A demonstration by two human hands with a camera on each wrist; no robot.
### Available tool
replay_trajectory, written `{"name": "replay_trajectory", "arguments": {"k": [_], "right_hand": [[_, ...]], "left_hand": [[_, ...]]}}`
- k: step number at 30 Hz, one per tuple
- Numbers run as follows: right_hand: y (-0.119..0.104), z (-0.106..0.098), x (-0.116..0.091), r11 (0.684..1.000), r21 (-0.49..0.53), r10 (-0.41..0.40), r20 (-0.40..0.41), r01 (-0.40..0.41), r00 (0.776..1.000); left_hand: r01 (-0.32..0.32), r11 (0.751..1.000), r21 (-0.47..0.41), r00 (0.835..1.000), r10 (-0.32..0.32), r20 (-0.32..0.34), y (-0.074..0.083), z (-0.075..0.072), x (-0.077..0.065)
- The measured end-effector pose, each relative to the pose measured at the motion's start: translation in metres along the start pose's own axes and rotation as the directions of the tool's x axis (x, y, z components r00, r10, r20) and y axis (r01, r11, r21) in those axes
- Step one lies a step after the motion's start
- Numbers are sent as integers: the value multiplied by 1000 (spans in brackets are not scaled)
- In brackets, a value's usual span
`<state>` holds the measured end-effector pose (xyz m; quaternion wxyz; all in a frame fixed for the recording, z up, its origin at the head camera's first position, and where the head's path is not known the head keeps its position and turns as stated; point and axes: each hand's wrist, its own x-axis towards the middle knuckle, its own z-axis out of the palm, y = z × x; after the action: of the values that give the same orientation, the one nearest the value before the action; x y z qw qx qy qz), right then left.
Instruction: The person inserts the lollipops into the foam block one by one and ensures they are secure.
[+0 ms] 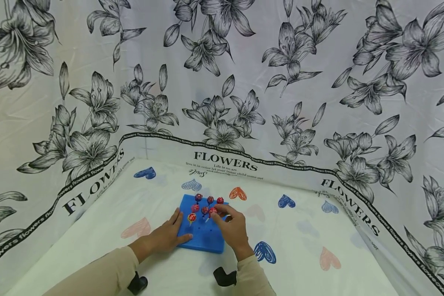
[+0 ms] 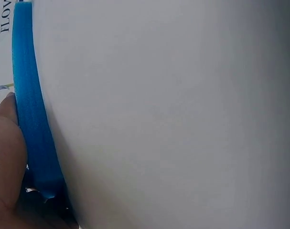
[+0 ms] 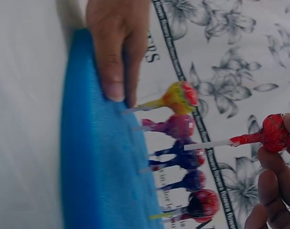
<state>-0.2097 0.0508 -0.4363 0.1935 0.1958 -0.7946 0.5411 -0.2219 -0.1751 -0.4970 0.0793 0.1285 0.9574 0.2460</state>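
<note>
My right hand (image 1: pixel 234 231) pinches a red-wrapped lollipop (image 3: pixel 274 134) by its round head. In the right wrist view its bare white stick points toward a blue foam block (image 1: pixel 203 243) and stands apart from it. Several other lollipops are upright in the block, among them a yellow-and-red one (image 3: pixel 179 99) and a pink one (image 3: pixel 179 126). My left hand (image 1: pixel 164 235) rests against the block's left side, fingers straight along the edge and thumb near the front corner. The left wrist view shows mostly the block's blue side (image 2: pixel 32 100) and part of this hand.
Under the block lies a white cloth (image 1: pixel 296 263) printed with coloured hearts. A curtain (image 1: pixel 311 135) with black line-drawn flowers hangs behind and along both sides. Dark wrist-worn devices (image 1: pixel 225 277) show below both hands. Small holes dot the front part of the block.
</note>
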Motion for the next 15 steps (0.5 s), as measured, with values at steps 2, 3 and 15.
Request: {"name": "replay_trajectory", "arguments": {"k": [2,3,15], "right_hand": [[14,7,-1,1000,-11,9,17,-9,1000],[20,9,-1,1000,-13,9,26,-8,1000],[37,23,-7,999,-16,37,93,-36,995]], "left_hand": [[6,1000,3,1000,-6,1,0,0,0],[8,1000,6,1000,-8,1,0,0,0],[-12,1000,13,1000,12,4,0,-2,-2]]}}
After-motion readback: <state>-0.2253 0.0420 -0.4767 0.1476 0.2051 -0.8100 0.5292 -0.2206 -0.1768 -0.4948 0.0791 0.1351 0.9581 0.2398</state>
